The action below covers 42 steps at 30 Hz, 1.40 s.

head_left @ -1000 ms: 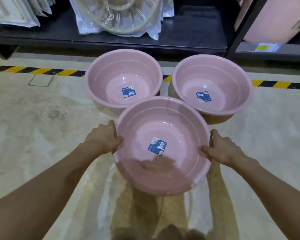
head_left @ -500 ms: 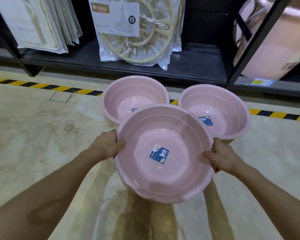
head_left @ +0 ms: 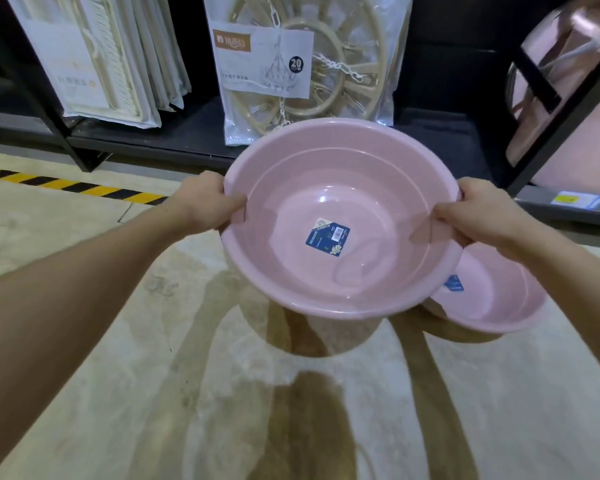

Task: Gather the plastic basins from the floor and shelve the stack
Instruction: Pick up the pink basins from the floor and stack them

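I hold a pink plastic basin (head_left: 329, 188) in the air over the floor, in front of the low black shelf (head_left: 174, 142). It has a blue label stuck on its bottom. My left hand (head_left: 201, 202) grips its left rim, thumb inside. My right hand (head_left: 482, 213) grips its right rim the same way. A second pink basin (head_left: 499, 303) sits on the floor at lower right, partly covered by the held one. A third basin is out of sight, and I cannot tell whether it lies under the held basin.
On the shelf stand a bagged beige clip hanger (head_left: 302, 67) and white packaged racks (head_left: 101, 60). A large pink tub (head_left: 575, 98) fills the right bay behind a black post. Yellow-black tape (head_left: 66, 185) runs along the floor.
Both hands have lifted the near basin off the floor and carried it forward over the left basin. The shelf now looks closer and the left basin is no longer visible.
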Motion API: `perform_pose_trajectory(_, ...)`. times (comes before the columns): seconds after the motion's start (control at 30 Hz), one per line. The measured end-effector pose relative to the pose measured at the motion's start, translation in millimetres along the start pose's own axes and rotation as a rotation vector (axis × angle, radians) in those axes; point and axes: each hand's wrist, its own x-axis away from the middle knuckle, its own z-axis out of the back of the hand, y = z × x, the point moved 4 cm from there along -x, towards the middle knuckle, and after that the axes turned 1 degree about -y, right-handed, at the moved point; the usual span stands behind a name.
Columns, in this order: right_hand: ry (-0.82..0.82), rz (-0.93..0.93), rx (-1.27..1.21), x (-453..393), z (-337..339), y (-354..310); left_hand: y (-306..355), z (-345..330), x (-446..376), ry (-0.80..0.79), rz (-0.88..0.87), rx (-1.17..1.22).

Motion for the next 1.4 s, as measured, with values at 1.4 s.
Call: perform_pose_trajectory(1.4, -0.249, -0.122, 0.138, -119, -190, 24, -131, -119, -111, 0.002, 0.263, -0.269)
